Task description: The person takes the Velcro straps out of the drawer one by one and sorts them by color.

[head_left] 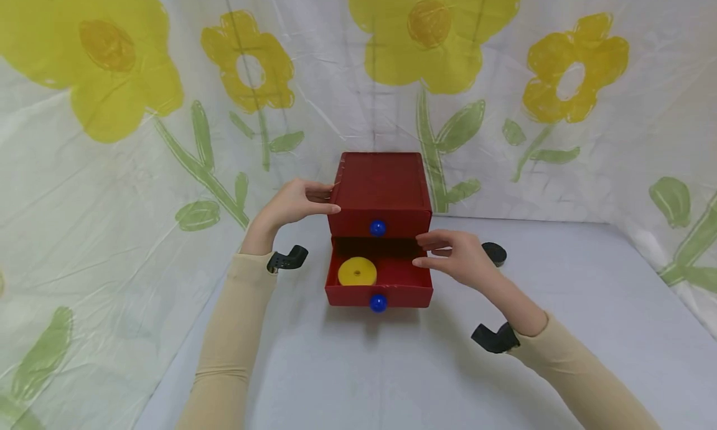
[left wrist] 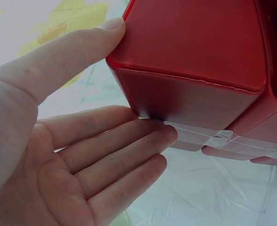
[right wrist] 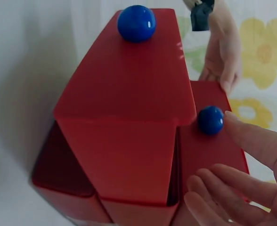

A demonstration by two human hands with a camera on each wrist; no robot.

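Observation:
A red cabinet (head_left: 383, 181) with two drawers stands in the middle of the table. Its lower drawer (head_left: 347, 295) is pulled out, while the upper one is closed; each front has a round blue knob. Inside the lower drawer, toward the left, lies a yellow disc (head_left: 366, 275) with a small centre hole. My left hand (left wrist: 58, 155) touches the cabinet's upper left side, thumb at the front edge and fingers extended along the side. Near the right side of the pulled-out drawer is my right hand (head_left: 456, 256), fingers loosely bent and holding nothing.
A round black object (head_left: 494, 253) lies on the white table (head_left: 347, 368), to the right of the cabinet and partly behind my right hand. Behind the cabinet hangs a white curtain (head_left: 330, 56) printed with yellow flowers. Clear tape runs along the cabinet's side.

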